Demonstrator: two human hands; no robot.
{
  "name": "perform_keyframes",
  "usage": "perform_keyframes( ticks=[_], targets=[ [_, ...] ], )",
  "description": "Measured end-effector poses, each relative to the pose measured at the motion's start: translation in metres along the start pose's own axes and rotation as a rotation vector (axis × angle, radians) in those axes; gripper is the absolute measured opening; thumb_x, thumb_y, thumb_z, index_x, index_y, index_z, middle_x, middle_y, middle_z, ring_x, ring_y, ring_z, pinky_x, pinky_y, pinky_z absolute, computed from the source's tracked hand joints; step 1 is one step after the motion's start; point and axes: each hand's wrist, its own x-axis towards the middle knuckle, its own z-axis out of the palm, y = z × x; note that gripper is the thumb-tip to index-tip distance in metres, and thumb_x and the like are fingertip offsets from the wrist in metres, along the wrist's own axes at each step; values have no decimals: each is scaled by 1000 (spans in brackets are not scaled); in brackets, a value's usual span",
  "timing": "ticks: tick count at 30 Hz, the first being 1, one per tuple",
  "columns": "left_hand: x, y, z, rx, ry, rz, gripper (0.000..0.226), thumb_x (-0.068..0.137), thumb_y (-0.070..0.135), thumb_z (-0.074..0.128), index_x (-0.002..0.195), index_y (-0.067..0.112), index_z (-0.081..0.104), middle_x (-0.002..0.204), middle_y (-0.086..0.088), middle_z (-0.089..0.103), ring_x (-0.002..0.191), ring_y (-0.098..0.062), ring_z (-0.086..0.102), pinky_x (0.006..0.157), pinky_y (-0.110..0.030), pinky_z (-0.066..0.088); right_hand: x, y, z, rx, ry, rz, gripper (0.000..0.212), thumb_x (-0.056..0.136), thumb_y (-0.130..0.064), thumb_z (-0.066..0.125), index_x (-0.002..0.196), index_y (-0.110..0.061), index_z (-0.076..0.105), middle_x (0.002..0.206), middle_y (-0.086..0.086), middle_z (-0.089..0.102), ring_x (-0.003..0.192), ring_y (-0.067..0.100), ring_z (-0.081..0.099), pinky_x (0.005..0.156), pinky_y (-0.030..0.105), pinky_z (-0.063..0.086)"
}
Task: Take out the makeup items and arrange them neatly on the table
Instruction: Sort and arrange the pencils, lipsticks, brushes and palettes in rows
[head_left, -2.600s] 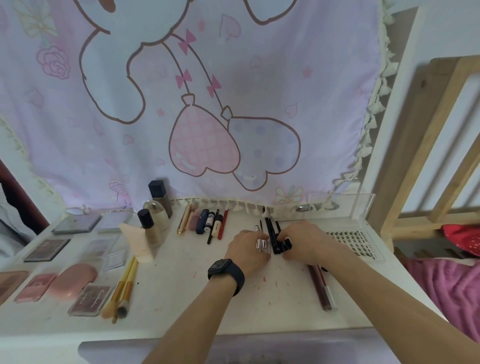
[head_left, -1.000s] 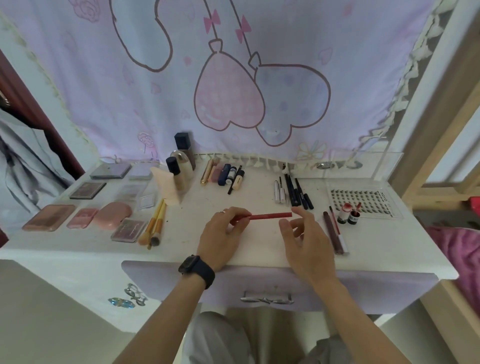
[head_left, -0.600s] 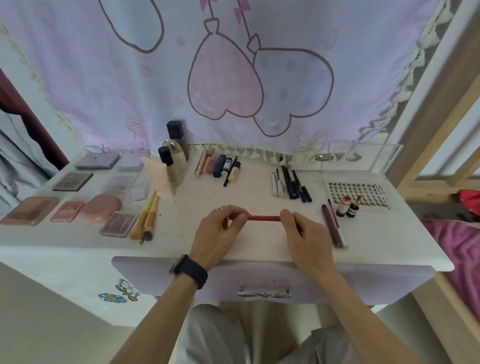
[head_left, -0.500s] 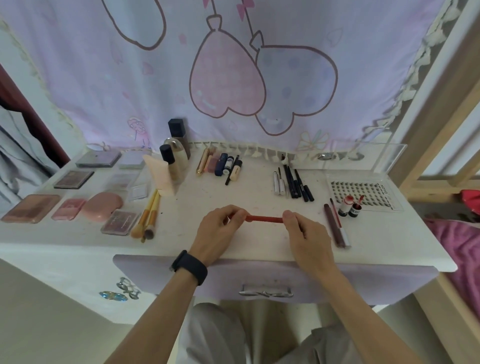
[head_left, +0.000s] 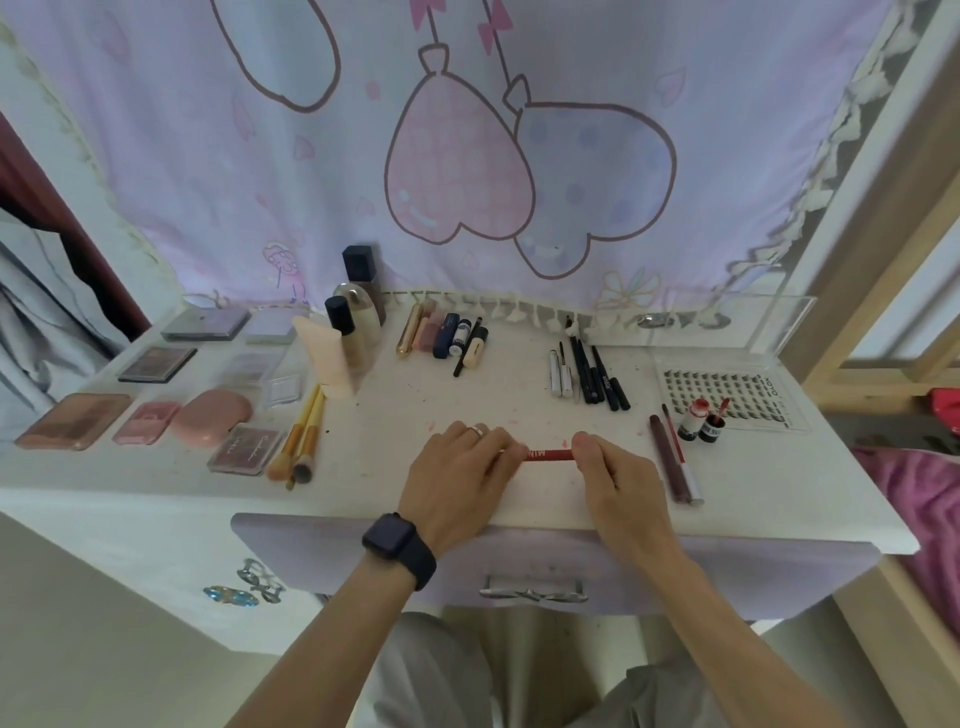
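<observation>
Sorted rows on worktop (head_left: 395, 410): palettes (head_left: 156, 364) left, liners (head_left: 592, 371) far right. Unplaced: red pencil (head_left: 548, 454), held level over near centre; left hand (head_left: 457, 483) and right hand (head_left: 621, 483) each close a pinching grip on one end. Below, drawer (head_left: 322, 551) looks shut, perhaps emptied.

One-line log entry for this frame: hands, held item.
left hand: grips red pencil end | right hand: pinches other end | red pencil: horizontal, over table front

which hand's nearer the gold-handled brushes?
Left. The left hand is just right of the gold-handled brushes; the right hand is farther right, at the far end of the red pencil.
</observation>
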Motion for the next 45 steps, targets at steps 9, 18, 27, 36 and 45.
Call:
perform_keyframes(
  ticks=[9, 18, 27, 36, 45],
  targets=[
    [10, 17, -14, -171, -212, 32, 25, 101, 45, 50, 92, 32, 69, 59, 19, 52, 57, -5, 46, 58, -24, 33, 1, 2, -4, 119, -30, 37, 44, 106, -42, 40, 65, -24, 44, 52, -8, 38, 50, 9, 30, 53, 35, 29],
    [26, 15, -36, -455, -511, -182, 34, 100, 49, 50, 90, 31, 77, 56, 17, 49, 54, -4, 40, 60, -23, 35, -1, -4, -5, 69, -39, -53, 47, 104, -51, 35, 70, -20, 47, 54, -6, 41, 49, 8, 33, 50, 31, 30],
    [12, 27, -58, 60, -18, 212, 32, 102, 46, 45, 118, 31, 68, 82, 9, 61, 71, -12, 55, 56, -30, 47, 14, -45, -24, 288, -109, 164, 58, 101, -52, 49, 51, -25, 38, 51, -7, 31, 48, 11, 27, 48, 21, 25],
    [11, 45, -91, -956, -612, -248, 38, 94, 48, 54, 80, 19, 74, 54, 6, 29, 46, -11, 21, 42, -18, 24, -4, -87, -40, 104, 67, -210, 57, 106, -22, 46, 52, -29, 29, 40, -13, 30, 37, 8, 27, 40, 15, 22],
    [20, 57, -96, -199, -291, -15, 26, 98, 51, 52, 101, 37, 74, 70, 16, 62, 61, -5, 49, 60, -23, 38, -3, -66, -58, 263, -178, 0, 33, 105, -39, 44, 74, -26, 48, 60, -13, 36, 53, 9, 31, 53, 27, 29]
  ],
)
